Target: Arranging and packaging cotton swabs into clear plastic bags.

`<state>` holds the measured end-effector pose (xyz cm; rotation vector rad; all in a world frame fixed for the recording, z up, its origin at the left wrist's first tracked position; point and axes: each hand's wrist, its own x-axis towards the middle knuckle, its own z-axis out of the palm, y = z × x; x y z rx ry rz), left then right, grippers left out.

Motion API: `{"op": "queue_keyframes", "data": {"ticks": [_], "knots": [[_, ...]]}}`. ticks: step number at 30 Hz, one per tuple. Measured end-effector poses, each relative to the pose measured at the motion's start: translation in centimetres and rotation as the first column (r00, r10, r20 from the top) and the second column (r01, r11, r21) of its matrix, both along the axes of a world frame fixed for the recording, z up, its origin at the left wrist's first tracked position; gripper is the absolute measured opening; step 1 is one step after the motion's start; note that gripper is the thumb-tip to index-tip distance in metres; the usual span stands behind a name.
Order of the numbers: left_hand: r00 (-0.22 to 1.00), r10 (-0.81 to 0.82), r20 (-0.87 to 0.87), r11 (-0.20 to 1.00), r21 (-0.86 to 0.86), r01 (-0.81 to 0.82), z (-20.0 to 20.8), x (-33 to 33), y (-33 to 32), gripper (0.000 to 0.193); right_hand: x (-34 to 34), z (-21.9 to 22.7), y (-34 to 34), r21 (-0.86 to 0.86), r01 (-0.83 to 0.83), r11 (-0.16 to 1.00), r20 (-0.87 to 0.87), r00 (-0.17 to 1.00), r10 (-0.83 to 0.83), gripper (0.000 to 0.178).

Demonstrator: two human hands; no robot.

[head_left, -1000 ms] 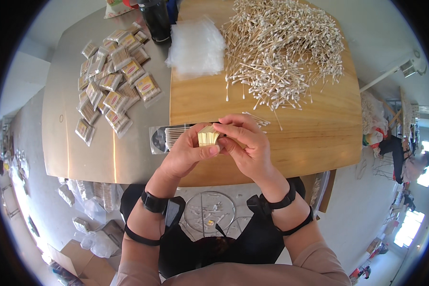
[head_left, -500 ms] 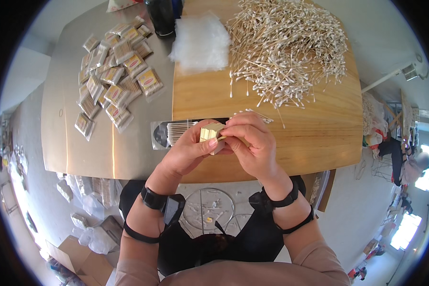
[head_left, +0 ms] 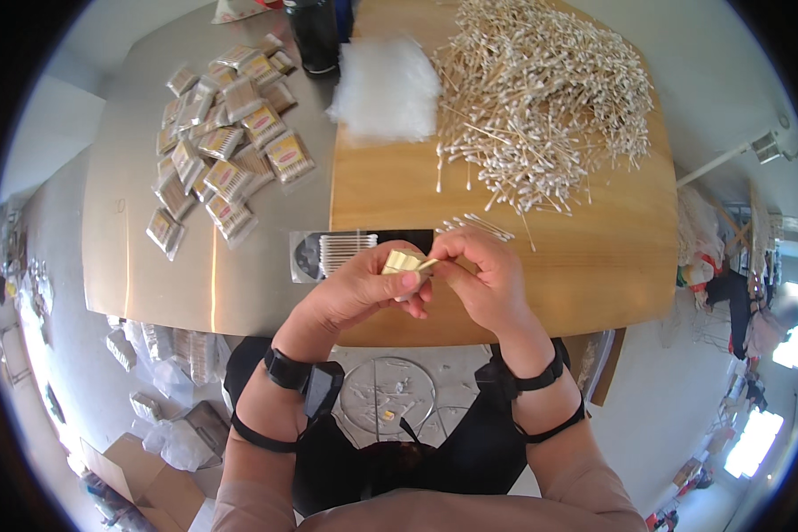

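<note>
My left hand (head_left: 350, 291) is closed around a small stack of pale yellow paper cards (head_left: 402, 263), its thumb pressed on the front. Thumb and fingertips of my right hand (head_left: 492, 279) pinch the edge of one card (head_left: 427, 264), which is bent away from the stack's right side. Just beyond my left hand, a clear plastic bag (head_left: 300, 251) with a neat row of cotton swabs (head_left: 344, 252) in it lies over a black flat piece (head_left: 414, 240). A few loose swabs (head_left: 481, 224) lie beyond my right hand.
A large heap of cotton swabs (head_left: 550, 97) covers the far right of the wooden board (head_left: 585, 266). Left of it lies a stack of clear bags (head_left: 386, 89) beside a dark cylinder (head_left: 312, 40). Filled swab packs (head_left: 226, 142) are piled on the metal tabletop (head_left: 133, 230).
My right hand has drawn slightly right, pulling the card's edge away from the stack. The cards now look fanned, and the whole view has shifted a little.
</note>
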<state>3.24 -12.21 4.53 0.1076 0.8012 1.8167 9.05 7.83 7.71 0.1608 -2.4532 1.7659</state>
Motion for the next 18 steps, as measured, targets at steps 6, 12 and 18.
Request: {"op": "queue_keyframes", "data": {"ticks": [6, 12, 18], "knots": [[0.997, -0.077, 0.02, 0.997, 0.02, 0.077, 0.1, 0.0, -0.3, 0.039, 0.3, 0.1, 0.3, -0.056, -0.026, 0.998, 0.062, 0.998, 0.03, 0.009], [0.994, -0.108, 0.006, 0.994, 0.029, 0.107, 0.4, -0.2, -0.5, 0.04, 0.5, -0.1, 0.2, -0.143, -0.009, 0.99, 0.087, 0.996, 0.021, 0.009], [0.99, -0.139, 0.008, 0.99, 0.017, 0.139, 0.7, -0.5, -0.7, 0.041, 0.4, -0.1, 0.1, -0.243, -0.004, 0.97, 0.131, 0.991, 0.037, 0.009]]}}
